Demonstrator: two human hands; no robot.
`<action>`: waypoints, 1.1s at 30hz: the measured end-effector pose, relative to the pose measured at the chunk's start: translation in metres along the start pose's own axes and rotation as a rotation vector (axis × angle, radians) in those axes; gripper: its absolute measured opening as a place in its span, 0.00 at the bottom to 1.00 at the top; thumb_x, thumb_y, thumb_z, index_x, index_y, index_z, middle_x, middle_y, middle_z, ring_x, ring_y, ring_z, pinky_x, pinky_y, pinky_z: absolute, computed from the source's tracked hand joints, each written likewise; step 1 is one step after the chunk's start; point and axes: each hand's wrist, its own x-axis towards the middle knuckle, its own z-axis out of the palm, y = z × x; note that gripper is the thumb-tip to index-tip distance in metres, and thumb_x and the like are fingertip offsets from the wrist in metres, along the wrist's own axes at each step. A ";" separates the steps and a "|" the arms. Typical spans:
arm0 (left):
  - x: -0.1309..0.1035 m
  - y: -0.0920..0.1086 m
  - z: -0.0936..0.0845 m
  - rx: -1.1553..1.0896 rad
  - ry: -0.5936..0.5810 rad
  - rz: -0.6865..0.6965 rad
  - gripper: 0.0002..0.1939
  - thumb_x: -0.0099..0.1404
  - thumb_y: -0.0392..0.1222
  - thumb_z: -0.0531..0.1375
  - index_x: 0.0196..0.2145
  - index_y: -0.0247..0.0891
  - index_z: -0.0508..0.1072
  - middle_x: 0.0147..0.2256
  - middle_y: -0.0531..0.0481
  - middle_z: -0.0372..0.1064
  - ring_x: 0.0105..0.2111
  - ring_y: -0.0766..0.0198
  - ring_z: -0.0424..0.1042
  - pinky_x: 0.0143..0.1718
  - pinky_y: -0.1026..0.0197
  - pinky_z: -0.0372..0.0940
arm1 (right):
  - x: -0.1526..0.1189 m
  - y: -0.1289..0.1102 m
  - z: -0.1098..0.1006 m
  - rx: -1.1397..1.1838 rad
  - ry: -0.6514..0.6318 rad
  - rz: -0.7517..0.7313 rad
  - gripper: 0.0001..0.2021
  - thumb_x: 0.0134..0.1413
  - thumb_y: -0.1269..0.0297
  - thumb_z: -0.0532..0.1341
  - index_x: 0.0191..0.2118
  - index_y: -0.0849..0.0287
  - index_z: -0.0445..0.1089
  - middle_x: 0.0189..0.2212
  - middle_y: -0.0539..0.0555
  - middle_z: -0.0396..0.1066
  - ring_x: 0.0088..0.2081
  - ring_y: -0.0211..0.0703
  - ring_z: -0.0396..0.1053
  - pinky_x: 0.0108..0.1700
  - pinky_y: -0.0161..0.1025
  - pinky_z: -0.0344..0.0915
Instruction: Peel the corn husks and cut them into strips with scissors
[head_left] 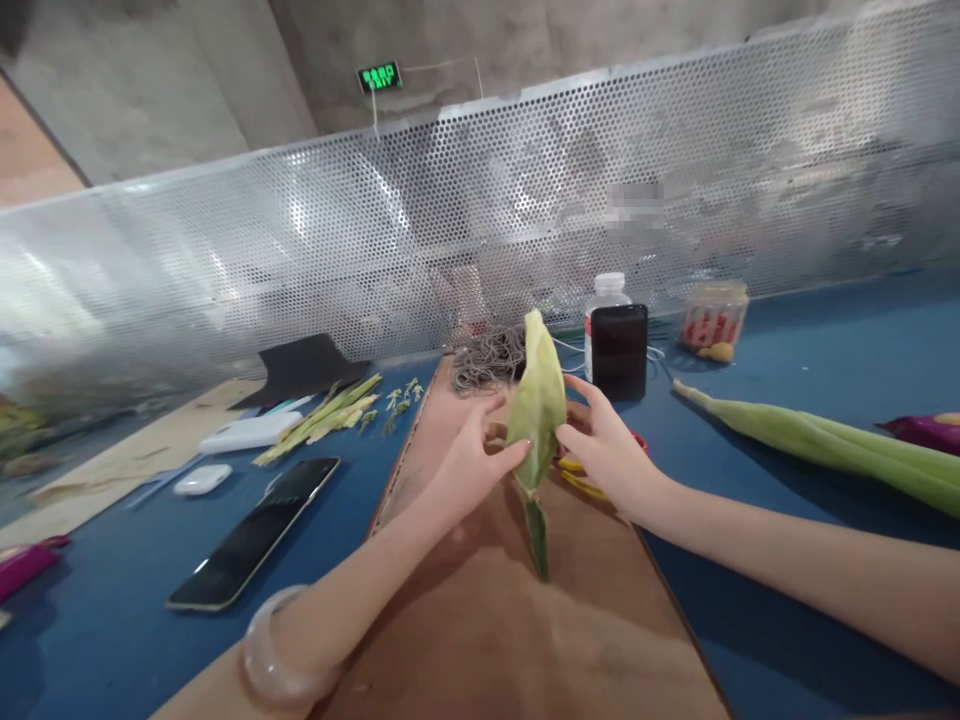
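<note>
A pale green corn husk (538,400) stands roughly upright between my hands, above the brown cardboard (480,640). Its darker green narrow end points down. My left hand (480,450) pinches its left edge, thumb in front, with a pale bangle (274,650) on that forearm. From the other side my right hand (600,440) grips the right edge with thumb and fingers. Partly hidden behind my right hand lies something with yellow and red parts (581,482). A tangle of grey cord (489,358) rests at the cardboard's far end.
Left on the blue table lie a phone (255,535), a white case (202,480), a white power bank (247,432) and green strips (330,415). Right are an upright phone (619,350) before a bottle (609,285), a jar (716,312) and long green husks (817,440). Perforated metal (510,190) stands behind.
</note>
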 end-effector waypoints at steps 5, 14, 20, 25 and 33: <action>-0.004 0.001 0.005 -0.056 0.001 0.002 0.30 0.54 0.39 0.60 0.53 0.35 0.54 0.37 0.43 0.69 0.34 0.58 0.71 0.34 0.56 0.66 | 0.001 0.003 0.001 0.034 -0.016 -0.026 0.29 0.45 0.73 0.54 0.55 0.52 0.46 0.43 0.53 0.65 0.29 0.34 0.67 0.31 0.34 0.68; -0.003 -0.001 0.003 -0.010 -0.020 0.044 0.30 0.52 0.37 0.61 0.52 0.35 0.55 0.35 0.45 0.70 0.35 0.60 0.70 0.37 0.58 0.65 | -0.004 0.011 0.004 0.071 -0.243 -0.039 0.36 0.41 0.77 0.55 0.56 0.51 0.41 0.41 0.52 0.65 0.35 0.37 0.67 0.33 0.35 0.66; -0.001 0.001 0.003 -0.035 0.002 -0.012 0.29 0.52 0.38 0.61 0.50 0.36 0.57 0.31 0.48 0.70 0.28 0.63 0.71 0.30 0.60 0.65 | 0.001 0.014 0.001 -0.012 -0.247 -0.079 0.30 0.36 0.80 0.54 0.49 0.54 0.52 0.36 0.51 0.65 0.34 0.37 0.65 0.31 0.33 0.64; 0.001 -0.002 0.001 -0.058 0.020 -0.003 0.29 0.51 0.37 0.62 0.50 0.36 0.58 0.28 0.50 0.69 0.29 0.63 0.71 0.33 0.59 0.65 | 0.003 0.018 0.002 0.040 -0.253 -0.053 0.26 0.38 0.78 0.55 0.47 0.55 0.53 0.29 0.47 0.64 0.27 0.35 0.63 0.27 0.33 0.62; -0.001 -0.001 0.005 -0.054 0.049 0.027 0.25 0.52 0.36 0.61 0.48 0.34 0.60 0.31 0.46 0.72 0.32 0.59 0.72 0.33 0.59 0.66 | -0.008 0.015 0.011 0.078 -0.280 0.100 0.26 0.43 0.71 0.59 0.50 0.56 0.51 0.32 0.50 0.64 0.27 0.35 0.66 0.31 0.35 0.66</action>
